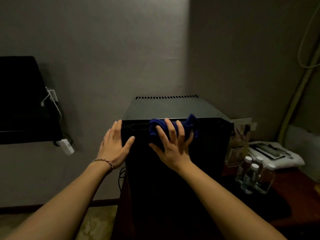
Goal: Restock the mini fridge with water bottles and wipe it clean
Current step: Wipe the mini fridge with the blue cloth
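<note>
your left hand (114, 146) lay flat, fingers straight, bracing the upper left corner of the mini fridge (173, 161). your right hand (171, 144) pressed a blue cloth (190, 121) with spread fingers against the door's top edge. likely best: keep even pressure, stroke along the edge. cloth's long axis ran left-right. water bottles (254, 174) stood upright on the tabletop (294, 184), right of the fridge.

Mini fridge (173, 170) against the wall, corner of the room.
Water bottles (254, 175) stand right of it; a television (22, 101) hangs to its left.
</note>
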Motion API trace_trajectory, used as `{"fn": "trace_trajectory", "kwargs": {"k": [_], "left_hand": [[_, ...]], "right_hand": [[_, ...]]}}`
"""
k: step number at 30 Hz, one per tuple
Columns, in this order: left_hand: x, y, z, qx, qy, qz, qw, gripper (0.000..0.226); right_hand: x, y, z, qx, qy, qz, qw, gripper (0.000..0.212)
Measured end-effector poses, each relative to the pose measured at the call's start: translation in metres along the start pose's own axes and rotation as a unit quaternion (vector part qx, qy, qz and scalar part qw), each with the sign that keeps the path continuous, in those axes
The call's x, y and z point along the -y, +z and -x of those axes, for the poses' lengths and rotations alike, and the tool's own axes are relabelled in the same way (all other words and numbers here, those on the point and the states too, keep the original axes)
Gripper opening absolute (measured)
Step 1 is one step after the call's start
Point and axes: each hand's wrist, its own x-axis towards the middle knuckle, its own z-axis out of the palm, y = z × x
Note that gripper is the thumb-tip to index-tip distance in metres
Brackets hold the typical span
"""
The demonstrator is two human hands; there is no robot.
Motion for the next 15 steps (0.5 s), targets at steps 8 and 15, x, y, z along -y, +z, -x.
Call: {"fn": "trace_trajectory", "kwargs": {"k": [8, 15], "left_hand": [[0.063, 0.085, 0.036, 0.065, 0.064, 0.15, 0.984, 0.125], [0.096, 0.156, 0.041, -0.064, 0.129, 0.205, 0.968, 0.138]], "right_hand": [[0.015, 0.059, 0.043, -0.097, -0.037, 0.107, 0.989, 0.071], [0.035, 0.08, 0.038, -0.171, -0.086, 0.099, 0.976, 0.066]]}}
